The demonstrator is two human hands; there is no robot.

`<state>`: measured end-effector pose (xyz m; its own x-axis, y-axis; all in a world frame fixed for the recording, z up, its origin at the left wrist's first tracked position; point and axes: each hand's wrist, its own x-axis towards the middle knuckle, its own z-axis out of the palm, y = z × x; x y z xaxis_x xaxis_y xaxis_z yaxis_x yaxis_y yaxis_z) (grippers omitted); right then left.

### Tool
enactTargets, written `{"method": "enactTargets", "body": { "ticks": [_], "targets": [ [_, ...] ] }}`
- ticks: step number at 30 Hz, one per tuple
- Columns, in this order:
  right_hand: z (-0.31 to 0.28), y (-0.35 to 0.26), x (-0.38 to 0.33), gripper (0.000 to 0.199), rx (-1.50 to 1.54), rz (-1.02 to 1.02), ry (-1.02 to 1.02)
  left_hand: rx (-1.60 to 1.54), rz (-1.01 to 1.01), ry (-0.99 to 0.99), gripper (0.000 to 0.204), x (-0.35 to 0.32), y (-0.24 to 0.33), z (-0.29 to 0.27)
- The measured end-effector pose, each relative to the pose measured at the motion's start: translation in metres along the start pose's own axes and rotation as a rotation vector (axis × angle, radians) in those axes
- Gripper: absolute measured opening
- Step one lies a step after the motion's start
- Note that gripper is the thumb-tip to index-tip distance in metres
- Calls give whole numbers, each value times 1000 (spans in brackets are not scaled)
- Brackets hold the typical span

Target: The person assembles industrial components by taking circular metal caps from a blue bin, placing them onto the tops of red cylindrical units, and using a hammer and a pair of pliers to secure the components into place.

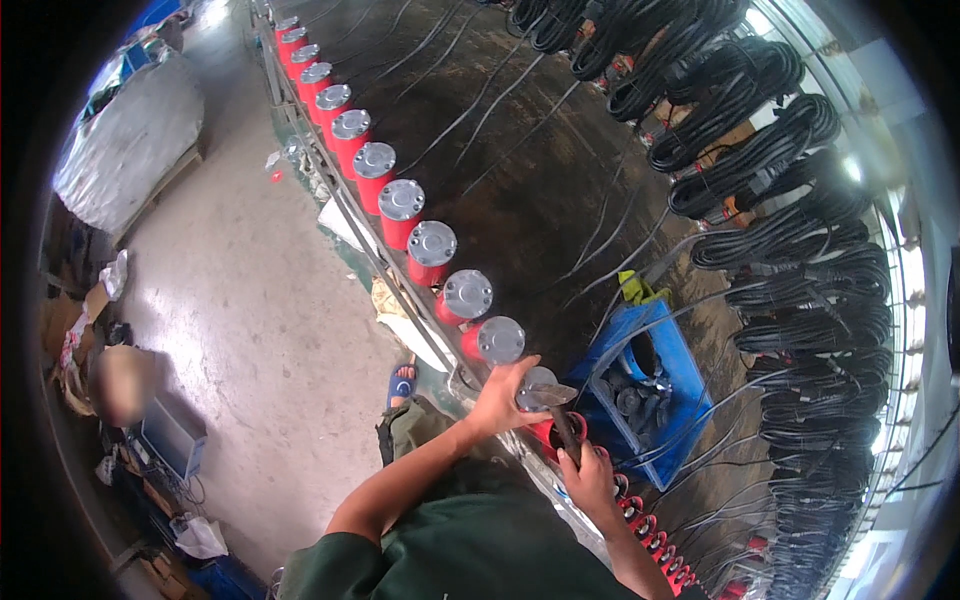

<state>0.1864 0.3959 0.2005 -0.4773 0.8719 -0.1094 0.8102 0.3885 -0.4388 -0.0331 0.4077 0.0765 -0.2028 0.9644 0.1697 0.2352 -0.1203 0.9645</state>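
My right hand (pixel 590 478) grips a hammer (pixel 567 432) by its dark handle. The grey metal head lies over a round silver cap (pixel 536 378); whether it touches the cap I cannot tell. Around the cap's left side curl the fingers of my left hand (pixel 500 398), holding it at the top of a red cylinder. Just beyond stands another red cylinder with a silver cap (pixel 500 340), in a row of several alike. Beside the hammer handle is an uncapped red cylinder (pixel 572 428), partly hidden by my right hand.
A blue crate (pixel 655 440) with dark round parts sits on the dark worktable (pixel 500 160) to the right. Coiled black cables (pixel 820 320) line its far side, with loose leads crossing the top. More open red cylinders (pixel 645 525) continue toward the lower right. Another person sits at the left.
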Motion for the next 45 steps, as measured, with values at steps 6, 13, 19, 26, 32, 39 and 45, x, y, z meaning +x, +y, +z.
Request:
{"method": "enactTargets", "body": {
  "ticks": [6,13,19,26,32,39,45],
  "targets": [
    [-15,-15,5,24,40,-32,28,7,31,50,105,-3,1,-3],
    [-21,-17,11,29,-22,61,-55,-21,46,74,101,-1,-8,1],
    [-9,-18,0,27,70,68,15,-39,15,41,100,-2,-3,-1],
    [-25,-22,12,27,2,-50,-25,-48,1,-14,104,2,-3,-7],
    [10,8,-5,32,-159,-4,-45,-47,42,-13,103,3,-1,-5],
    [-22,-24,6,25,106,-12,-37,-57,0,42,100,-1,-2,-5],
    [-19,-31,-2,22,240,68,57,-56,35,141,102,-4,-6,8]
  ]
}}
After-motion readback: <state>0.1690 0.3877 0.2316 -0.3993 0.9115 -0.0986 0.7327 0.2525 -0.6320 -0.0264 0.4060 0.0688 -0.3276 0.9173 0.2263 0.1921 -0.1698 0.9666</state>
